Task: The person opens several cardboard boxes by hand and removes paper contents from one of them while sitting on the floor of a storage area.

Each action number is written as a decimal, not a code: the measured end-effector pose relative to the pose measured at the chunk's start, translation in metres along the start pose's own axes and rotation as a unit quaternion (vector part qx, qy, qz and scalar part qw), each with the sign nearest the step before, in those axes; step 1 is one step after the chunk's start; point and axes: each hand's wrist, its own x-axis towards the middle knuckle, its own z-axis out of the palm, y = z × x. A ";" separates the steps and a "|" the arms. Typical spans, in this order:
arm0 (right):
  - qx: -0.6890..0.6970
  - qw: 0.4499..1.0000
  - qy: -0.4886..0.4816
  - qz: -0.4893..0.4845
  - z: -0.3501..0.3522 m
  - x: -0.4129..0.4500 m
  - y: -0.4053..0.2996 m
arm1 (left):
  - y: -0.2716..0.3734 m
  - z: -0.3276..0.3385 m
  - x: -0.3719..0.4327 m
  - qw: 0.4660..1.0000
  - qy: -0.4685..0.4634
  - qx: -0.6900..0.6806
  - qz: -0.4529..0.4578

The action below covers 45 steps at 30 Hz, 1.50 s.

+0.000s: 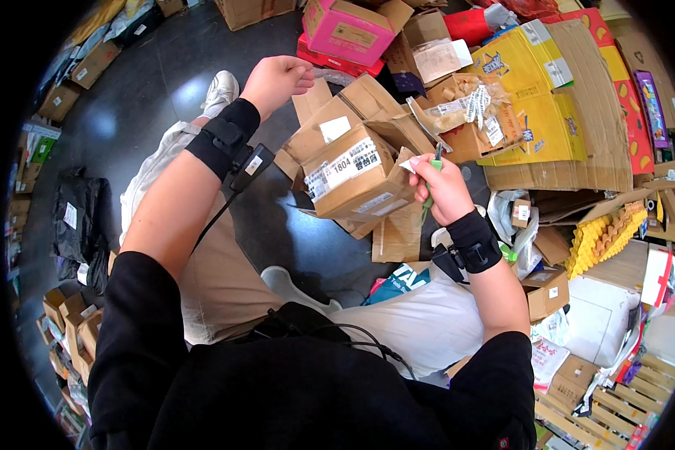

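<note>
My left hand [277, 83] is raised above the floor near a red box, its fingers curled together and nothing visible in them. My right hand [445, 188] grips a green-handled cutter [433, 183], its dark tip pointing up and away from me. Thumb and finger of that hand also meet a small white-and-brown scrap or flap edge [408, 163]; whether it is loose cannot be told. Just left of the right hand sits a brown cardboard box [346, 194] with printed labels. Behind it lies an opened carton [337, 109] with flaps spread.
A pink carton [351, 31], flattened yellow cardboard [531, 101] and a taped box [472, 115] are piled beyond. Yellow egg-crate foam [602, 239] lies at right. Black plastic parcels [79, 219] lie on the dark floor [163, 62] at left. A cable [216, 214] hangs from my left wrist.
</note>
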 end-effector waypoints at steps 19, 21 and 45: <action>-0.027 1.000 -0.002 0.000 0.001 0.000 -0.002 | -0.007 -0.011 0.005 0.999 0.005 0.050 -0.001; -0.028 1.000 -0.003 -0.001 0.001 0.000 -0.002 | -0.008 -0.011 0.003 0.999 0.002 0.050 0.007; -0.043 0.999 0.004 -0.016 0.004 0.000 -0.001 | -0.025 -0.018 0.009 0.986 0.007 0.165 0.034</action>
